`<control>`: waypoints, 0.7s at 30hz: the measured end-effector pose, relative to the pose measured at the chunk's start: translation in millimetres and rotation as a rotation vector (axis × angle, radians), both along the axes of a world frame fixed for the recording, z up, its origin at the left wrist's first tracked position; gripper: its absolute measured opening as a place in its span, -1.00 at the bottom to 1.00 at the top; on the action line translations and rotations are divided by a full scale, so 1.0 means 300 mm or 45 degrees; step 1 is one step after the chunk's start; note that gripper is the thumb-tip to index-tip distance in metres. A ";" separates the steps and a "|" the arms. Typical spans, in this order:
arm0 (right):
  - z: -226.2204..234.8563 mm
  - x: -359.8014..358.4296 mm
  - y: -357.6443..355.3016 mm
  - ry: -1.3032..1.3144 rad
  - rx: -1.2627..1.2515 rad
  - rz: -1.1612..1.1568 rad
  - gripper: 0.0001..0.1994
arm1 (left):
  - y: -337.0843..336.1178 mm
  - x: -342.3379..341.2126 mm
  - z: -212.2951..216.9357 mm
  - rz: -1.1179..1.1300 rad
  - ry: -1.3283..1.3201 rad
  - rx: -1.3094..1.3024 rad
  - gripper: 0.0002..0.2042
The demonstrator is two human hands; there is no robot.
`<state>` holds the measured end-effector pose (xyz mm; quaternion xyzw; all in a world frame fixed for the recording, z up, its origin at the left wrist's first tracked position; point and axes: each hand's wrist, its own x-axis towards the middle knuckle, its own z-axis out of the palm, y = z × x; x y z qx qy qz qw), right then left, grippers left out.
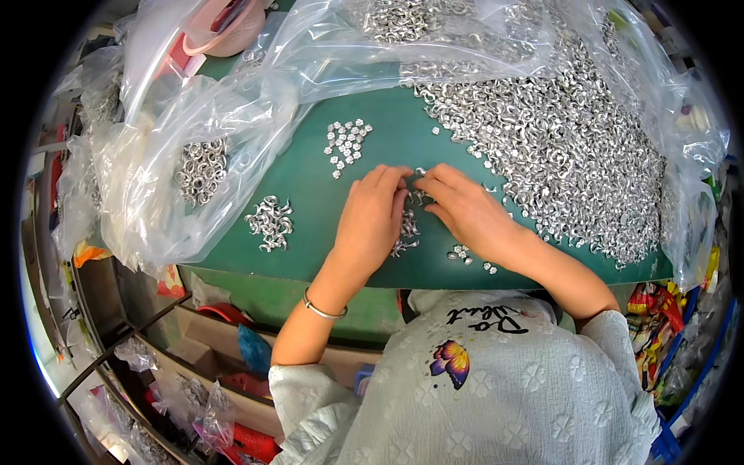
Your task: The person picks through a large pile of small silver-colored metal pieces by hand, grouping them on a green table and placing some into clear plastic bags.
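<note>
My left hand [374, 213] rests low over the green table, its fingers bent together with the tips turned inward. What it holds, if anything, is hidden. Opposite it, my right hand [470, 211] has its fingers and thumb apart, fingertips beside a few small silver metal pieces [419, 171] between the hands. A small cluster of curved silver pieces [406, 232] lies by my left palm, partly covered by it. Under my right wrist are several small flower-shaped metal pieces [459, 253]. More flower-shaped pieces [346, 143] form a group beyond my left hand.
A large heap of mixed silver pieces [573, 147] spreads across the right and far table [325, 209]. Curved pieces [270, 223] are piled at left, near a clear plastic bag [147, 186] with rings inside. A pink basket [225, 31] stands far left; shelves [194, 349] sit below the edge.
</note>
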<state>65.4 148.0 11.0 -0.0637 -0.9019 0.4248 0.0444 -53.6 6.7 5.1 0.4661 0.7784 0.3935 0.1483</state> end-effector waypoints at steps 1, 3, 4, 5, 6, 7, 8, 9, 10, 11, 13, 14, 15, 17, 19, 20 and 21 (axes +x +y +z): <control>0.011 -0.012 0.003 -0.017 -0.073 0.015 -0.74 | -0.010 -0.004 0.000 0.005 -0.003 0.012 -0.74; 0.019 -0.028 0.035 0.043 -0.036 -0.011 -0.74 | -0.027 -0.007 -0.004 0.009 -0.015 0.040 -0.73; 0.017 -0.037 0.043 0.096 0.032 -0.028 -0.74 | -0.023 -0.006 0.002 -0.028 -0.009 0.011 -0.73; 0.013 -0.047 0.051 0.150 0.100 -0.045 -0.74 | -0.012 -0.005 0.014 -0.064 -0.002 -0.018 -0.72; -0.007 -0.061 0.050 0.166 0.228 -0.026 -0.74 | -0.003 -0.006 0.026 -0.101 0.009 -0.047 -0.72; -0.017 -0.068 0.053 0.154 0.267 -0.012 -0.74 | 0.004 -0.004 0.027 -0.115 0.021 -0.061 -0.72; -0.024 -0.073 0.057 0.143 0.307 0.003 -0.74 | 0.010 -0.002 0.024 -0.127 0.034 -0.076 -0.72; -0.029 -0.082 0.062 0.132 0.345 0.025 -0.75 | 0.012 -0.003 0.016 -0.133 0.045 -0.091 -0.72; -0.031 -0.096 0.068 0.172 0.389 -0.001 -0.76 | 0.008 -0.016 0.001 -0.129 0.047 -0.080 -0.74; -0.034 -0.120 0.072 0.175 0.370 0.049 -0.76 | 0.004 -0.024 0.001 -0.085 0.049 -0.077 -0.75; -0.045 -0.177 0.080 0.174 0.334 0.118 -0.77 | 0.009 -0.037 0.001 -0.029 0.052 -0.069 -0.77; -0.054 -0.208 0.088 0.112 0.330 0.171 -0.76 | 0.011 -0.039 -0.003 0.013 0.063 -0.043 -0.78; -0.055 -0.229 0.090 0.113 0.271 0.193 -0.75 | 0.005 -0.038 -0.004 0.062 0.074 -0.024 -0.78; -0.043 -0.256 0.094 0.113 0.155 0.231 -0.73 | -0.008 -0.040 0.004 0.129 0.093 0.004 -0.77; -0.012 -0.221 0.110 0.081 0.234 0.186 -0.69 | -0.033 -0.051 0.000 0.174 0.096 0.030 -0.76; 0.009 -0.193 0.120 0.030 0.259 0.200 -0.68 | -0.047 -0.053 0.004 0.192 0.015 0.009 -0.74; 0.035 -0.161 0.124 -0.022 0.286 0.217 -0.67 | -0.055 -0.053 0.010 0.175 0.025 0.024 -0.75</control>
